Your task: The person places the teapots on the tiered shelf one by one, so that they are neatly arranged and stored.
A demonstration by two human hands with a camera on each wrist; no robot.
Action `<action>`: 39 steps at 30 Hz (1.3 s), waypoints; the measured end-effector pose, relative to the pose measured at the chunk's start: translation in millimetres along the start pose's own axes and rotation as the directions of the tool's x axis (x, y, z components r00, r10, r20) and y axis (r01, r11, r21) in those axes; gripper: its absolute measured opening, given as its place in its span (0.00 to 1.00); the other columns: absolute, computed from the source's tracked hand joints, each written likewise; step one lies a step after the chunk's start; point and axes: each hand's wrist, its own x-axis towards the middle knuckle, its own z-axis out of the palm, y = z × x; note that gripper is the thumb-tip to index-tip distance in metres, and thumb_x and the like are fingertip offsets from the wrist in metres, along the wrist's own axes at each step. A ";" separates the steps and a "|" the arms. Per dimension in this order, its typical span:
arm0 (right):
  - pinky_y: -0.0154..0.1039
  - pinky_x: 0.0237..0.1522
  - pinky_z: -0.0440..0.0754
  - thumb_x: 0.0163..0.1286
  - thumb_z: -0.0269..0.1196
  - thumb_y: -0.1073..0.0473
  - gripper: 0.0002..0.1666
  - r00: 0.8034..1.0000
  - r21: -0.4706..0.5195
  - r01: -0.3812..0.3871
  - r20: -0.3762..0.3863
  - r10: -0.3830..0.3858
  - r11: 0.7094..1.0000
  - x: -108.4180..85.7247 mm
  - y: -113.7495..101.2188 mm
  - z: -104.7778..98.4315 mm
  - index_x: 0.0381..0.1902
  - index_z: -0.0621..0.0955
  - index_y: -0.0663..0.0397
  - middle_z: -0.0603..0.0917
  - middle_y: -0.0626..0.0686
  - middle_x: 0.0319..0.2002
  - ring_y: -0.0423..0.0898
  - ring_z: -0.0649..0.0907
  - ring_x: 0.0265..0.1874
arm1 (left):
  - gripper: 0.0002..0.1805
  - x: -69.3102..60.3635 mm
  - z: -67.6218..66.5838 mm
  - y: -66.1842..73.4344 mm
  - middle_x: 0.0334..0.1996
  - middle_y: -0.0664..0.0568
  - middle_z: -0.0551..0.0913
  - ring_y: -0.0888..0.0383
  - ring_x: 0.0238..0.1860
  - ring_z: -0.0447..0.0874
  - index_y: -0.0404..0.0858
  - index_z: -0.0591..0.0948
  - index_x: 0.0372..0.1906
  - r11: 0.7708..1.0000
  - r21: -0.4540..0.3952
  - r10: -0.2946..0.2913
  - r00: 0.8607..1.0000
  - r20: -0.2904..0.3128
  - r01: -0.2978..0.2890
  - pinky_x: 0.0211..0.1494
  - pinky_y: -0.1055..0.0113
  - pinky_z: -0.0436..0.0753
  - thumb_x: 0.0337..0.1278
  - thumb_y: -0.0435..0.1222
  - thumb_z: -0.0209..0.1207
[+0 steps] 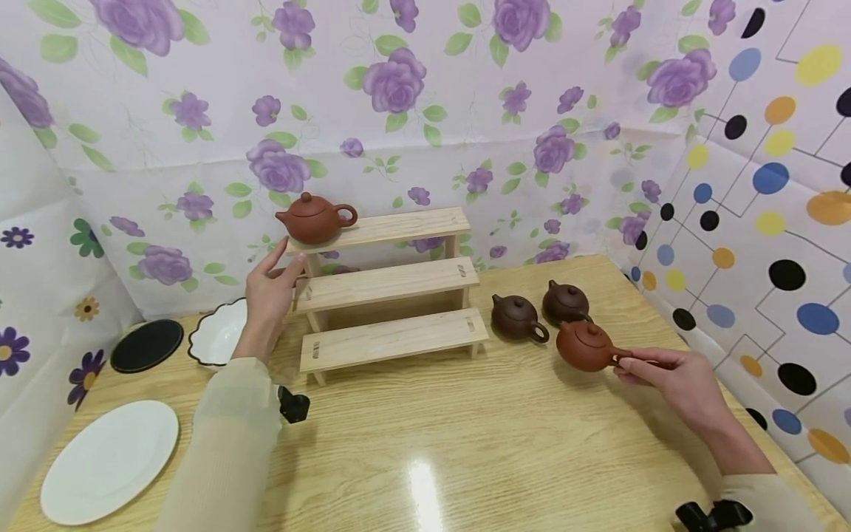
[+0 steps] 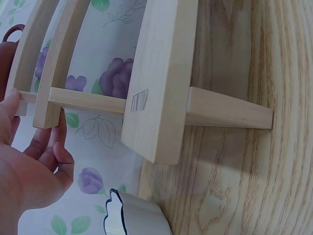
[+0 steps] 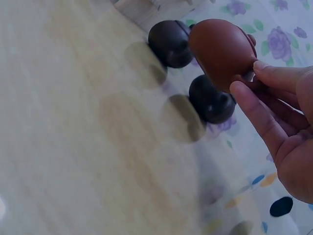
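A wooden three-step stand [image 1: 392,340] is at the middle of the table, with a reddish-brown teapot [image 1: 314,220] on the left end of its top step. My left hand [image 1: 271,295] grips the stand's upper left side; in the left wrist view the fingers of this hand [image 2: 34,166] lie around the wooden end. By its handle, my right hand [image 1: 678,380] pinches a second reddish-brown teapot [image 1: 585,347], which hangs above the table in the right wrist view. Two dark brown teapots [image 1: 515,318] [image 1: 565,303] stand just behind it, right of the stand.
At the left are a white plate [image 1: 109,462], a black round coaster [image 1: 147,346] and a white scalloped bowl [image 1: 218,334] beside my left forearm. Flowered cloth [image 1: 425,96] hangs behind the table, and dotted cloth [image 1: 764,222] lines the right side.
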 end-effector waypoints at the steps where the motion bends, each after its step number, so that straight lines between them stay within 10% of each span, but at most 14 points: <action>1: 0.34 0.44 0.89 0.76 0.68 0.60 0.19 1.000 -0.007 0.012 0.006 -0.012 1.000 1.2 -3.5 1.4 0.56 0.86 0.72 0.94 0.46 0.39 0.41 0.93 0.38 | 0.34 0.0 -0.2 0.0 0.73 0.45 0.76 0.50 0.67 0.80 0.70 0.64 0.80 1.000 0.003 -0.001 1.000 0.001 0.001 0.58 0.69 0.78 0.74 0.60 0.59; 39: 0.40 0.45 0.89 0.71 0.72 0.64 0.14 0.971 0.254 0.172 0.119 -0.208 0.952 84.7 -115.6 82.9 0.51 0.90 0.66 0.94 0.50 0.41 0.44 0.94 0.38 | 0.34 1.1 0.0 -2.0 0.51 0.52 0.83 0.62 0.49 0.82 0.65 0.68 0.80 0.999 -0.003 0.051 0.999 -0.014 -0.051 0.40 0.74 0.78 0.73 0.57 0.61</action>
